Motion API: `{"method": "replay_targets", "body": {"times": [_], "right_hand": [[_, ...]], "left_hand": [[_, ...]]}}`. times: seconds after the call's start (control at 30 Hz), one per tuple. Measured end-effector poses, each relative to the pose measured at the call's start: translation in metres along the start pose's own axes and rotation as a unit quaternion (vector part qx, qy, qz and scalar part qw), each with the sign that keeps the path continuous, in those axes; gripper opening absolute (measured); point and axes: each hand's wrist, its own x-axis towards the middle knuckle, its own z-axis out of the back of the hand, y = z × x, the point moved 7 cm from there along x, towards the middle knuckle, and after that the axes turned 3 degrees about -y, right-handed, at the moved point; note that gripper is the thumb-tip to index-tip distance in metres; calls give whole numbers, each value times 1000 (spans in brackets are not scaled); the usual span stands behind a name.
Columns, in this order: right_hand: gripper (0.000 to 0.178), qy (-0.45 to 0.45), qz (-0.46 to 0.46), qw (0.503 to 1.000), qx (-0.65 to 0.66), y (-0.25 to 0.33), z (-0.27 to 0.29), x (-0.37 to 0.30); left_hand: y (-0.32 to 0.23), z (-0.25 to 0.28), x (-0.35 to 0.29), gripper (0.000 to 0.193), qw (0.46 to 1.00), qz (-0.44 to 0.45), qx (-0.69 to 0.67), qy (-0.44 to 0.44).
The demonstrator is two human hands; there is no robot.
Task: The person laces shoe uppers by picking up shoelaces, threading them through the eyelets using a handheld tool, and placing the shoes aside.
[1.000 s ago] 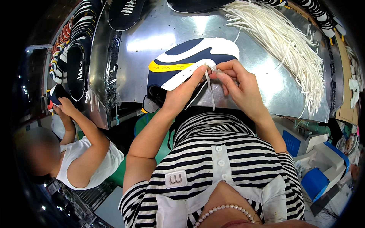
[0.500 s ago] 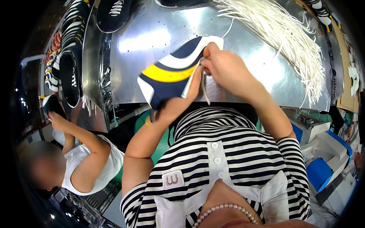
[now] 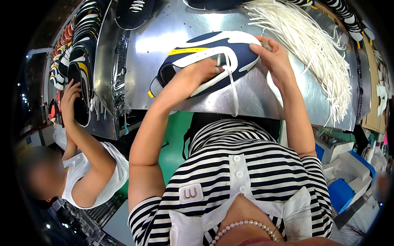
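A navy, white and yellow shoe upper (image 3: 193,42) lies flat-side up over the metal table, its toe to the right. My left hand (image 3: 195,76) reaches over its opening, fingers curled in at the throat and gripping there; the fingertips are partly hidden. At the toe, my right hand (image 3: 273,53) pinches the edge, thumb on top. A white shoelace (image 3: 234,92) is threaded near the front of the throat, and its loose end hangs toward me over the table.
A large bundle of white laces (image 3: 305,53) covers the table's right side. Dark shoe uppers (image 3: 134,12) lie at the far edge. On the left, a long row of stacked uppers (image 3: 80,53) stands beside a co-worker (image 3: 92,172), whose hand touches it. The metal table (image 3: 156,53) has taped edges.
The upper has turned from side-on to opening-up, toe to the right. My left hand moved over the opening, my right to the toe. The co-worker's hand reached to the stacked row.
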Motion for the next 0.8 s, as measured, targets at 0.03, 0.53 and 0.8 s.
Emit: {"method": "replay_targets", "body": {"times": [0.03,0.53,0.8], "right_hand": [[41,-4,-18,1000,16,-7,4,7],[16,263,-2,944,-200,-49,-50,-77],[10,192,79,917,-342,-48,54,-165]], "left_hand": [[-12,-5,-7,55,991,-77,104,35],[-77,5,-33,20,860,-290,364,-208],[-119,27,-37,25,881,-296,300,-215]]}}
